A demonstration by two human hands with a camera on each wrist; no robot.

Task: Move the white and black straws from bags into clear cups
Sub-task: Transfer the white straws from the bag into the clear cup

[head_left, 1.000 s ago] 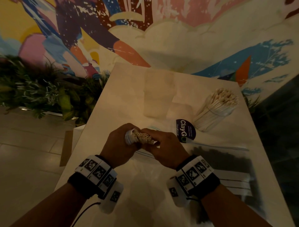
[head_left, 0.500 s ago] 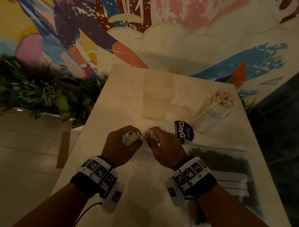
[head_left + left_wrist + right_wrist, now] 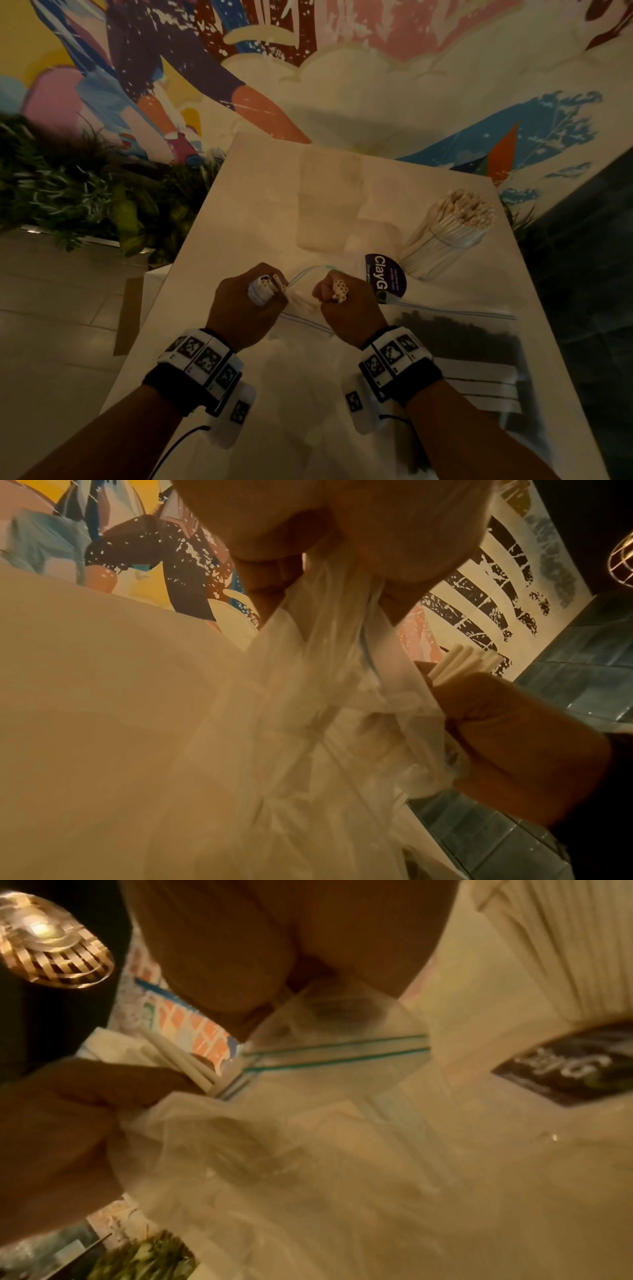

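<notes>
Both hands are curled tight on small bunches of white straws over the table point(image 3: 212, 219): left hand point(image 3: 245, 308) grips a bunch point(image 3: 265, 289) w/ bag film wrapped round it, right hand point(image 3: 349, 315) grips another bunch point(image 3: 339, 291), ends up. Between them hangs the clear zip bag point(image 3: 301, 305), crumpled, nearly emptied by the look of it. The right cup point(image 3: 448, 236) is already packed w/ white straws; a second clear cup point(image 3: 329, 205) stands further back, apparently empty. The black straws point(image 3: 455, 335) lie in their own zip bag by the right forearm, bag not yet emptied. Handling, as a judgement: straws are v. light, stiff-ish tubes but crushable, smooth so they slide past each other; hold mid-length w/ a full fist, firm not hard, ends level, else some slip out. Bag film is soft, clingy, snags on straw ends, so pinch it near the zip edge & peel it off the bunch rather than yank.
</notes>
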